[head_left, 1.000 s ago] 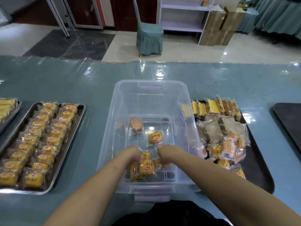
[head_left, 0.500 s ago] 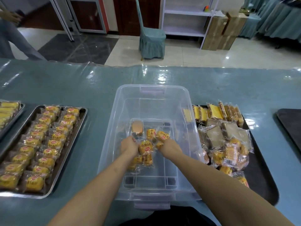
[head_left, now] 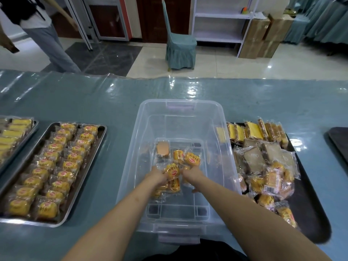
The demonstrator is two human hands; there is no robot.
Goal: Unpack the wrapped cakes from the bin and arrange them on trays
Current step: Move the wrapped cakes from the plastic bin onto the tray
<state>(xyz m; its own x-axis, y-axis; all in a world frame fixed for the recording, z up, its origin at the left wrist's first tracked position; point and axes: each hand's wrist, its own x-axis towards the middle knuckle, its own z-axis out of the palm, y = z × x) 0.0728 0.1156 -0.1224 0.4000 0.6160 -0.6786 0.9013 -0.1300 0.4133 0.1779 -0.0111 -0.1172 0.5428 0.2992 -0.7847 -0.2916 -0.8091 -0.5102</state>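
A clear plastic bin (head_left: 222,132) stands in front of me on the table. Both my hands are inside it. My left hand (head_left: 157,175) and my right hand (head_left: 193,175) press from either side on a bunch of wrapped yellow cakes (head_left: 172,172), several of them held between the hands and lifted off the bin's floor. A paler orange wrapped cake (head_left: 163,148) lies at the far end of the bin's floor. To the left, a steel tray (head_left: 75,204) holds neat rows of the same yellow cakes. A dark tray (head_left: 310,213) at the right carries a loose pile of mixed wrapped cakes.
A second steel tray (head_left: 34,127) with yellow bar cakes shows at the far left edge. Another dark tray (head_left: 339,142) sits at the far right. Beyond the table a person (head_left: 47,40) stands at the left, with a covered chair (head_left: 178,46), white shelving and cardboard boxes behind.
My hands gathered the scattered cakes at the bin's near end, pushed them toward its far end and raised them as one bunch. A person has come into view at the far left.
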